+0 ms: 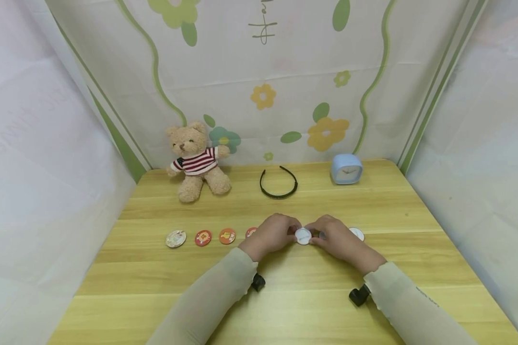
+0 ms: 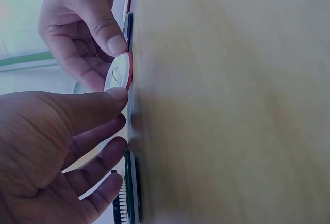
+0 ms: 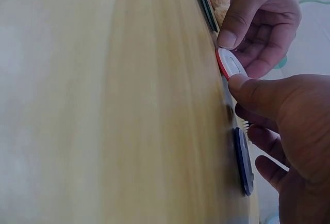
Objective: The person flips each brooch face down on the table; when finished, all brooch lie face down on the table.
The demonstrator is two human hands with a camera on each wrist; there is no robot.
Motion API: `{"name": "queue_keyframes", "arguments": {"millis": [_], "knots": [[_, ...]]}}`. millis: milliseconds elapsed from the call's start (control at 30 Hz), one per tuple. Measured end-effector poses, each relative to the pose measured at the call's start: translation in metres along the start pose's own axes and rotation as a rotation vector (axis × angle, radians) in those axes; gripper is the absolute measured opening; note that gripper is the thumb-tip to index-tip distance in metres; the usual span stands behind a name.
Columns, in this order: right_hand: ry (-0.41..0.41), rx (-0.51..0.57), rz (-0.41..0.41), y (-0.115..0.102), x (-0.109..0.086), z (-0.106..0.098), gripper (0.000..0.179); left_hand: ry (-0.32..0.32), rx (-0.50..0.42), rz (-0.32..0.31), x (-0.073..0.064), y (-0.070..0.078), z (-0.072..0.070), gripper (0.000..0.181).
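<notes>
A round badge (image 1: 303, 235) with a white face and a red rim is pinched between both hands near the middle of the table, its white side turned up. In the left wrist view, the badge (image 2: 118, 73) shows a thin curved line like a pin on its face. My left hand (image 1: 271, 235) grips its left edge with thumb and fingers. From the other side my right hand (image 1: 338, 240) pinches its right edge. Below the right hand's fingers in the right wrist view lies a dark blue-edged badge (image 3: 243, 162). Near the left fingers stands a green-edged badge (image 2: 132, 185).
Left of the hands lie a pale badge (image 1: 175, 238), a red badge (image 1: 203, 237), an orange badge (image 1: 227, 235) and a partly hidden one (image 1: 251, 232). A white badge (image 1: 357, 234) lies right. Behind are a teddy bear (image 1: 196, 163), a black headband (image 1: 278, 196) and a blue clock (image 1: 347, 169).
</notes>
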State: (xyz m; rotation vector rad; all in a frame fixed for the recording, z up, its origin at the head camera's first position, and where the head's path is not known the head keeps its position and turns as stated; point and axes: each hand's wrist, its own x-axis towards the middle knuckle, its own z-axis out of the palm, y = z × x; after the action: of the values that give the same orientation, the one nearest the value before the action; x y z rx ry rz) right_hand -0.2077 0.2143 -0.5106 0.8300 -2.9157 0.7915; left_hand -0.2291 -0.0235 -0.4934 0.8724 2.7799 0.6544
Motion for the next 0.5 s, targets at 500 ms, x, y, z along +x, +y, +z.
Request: {"name": "queue_keyframes", "arguments": {"millis": [500], "knots": [[0.010,-0.093,-0.178,0.0046,-0.0001,0.0029,0.017,-0.009,0.097,0.049,0.0022,-0.0016,0.0016,0.016]]}}
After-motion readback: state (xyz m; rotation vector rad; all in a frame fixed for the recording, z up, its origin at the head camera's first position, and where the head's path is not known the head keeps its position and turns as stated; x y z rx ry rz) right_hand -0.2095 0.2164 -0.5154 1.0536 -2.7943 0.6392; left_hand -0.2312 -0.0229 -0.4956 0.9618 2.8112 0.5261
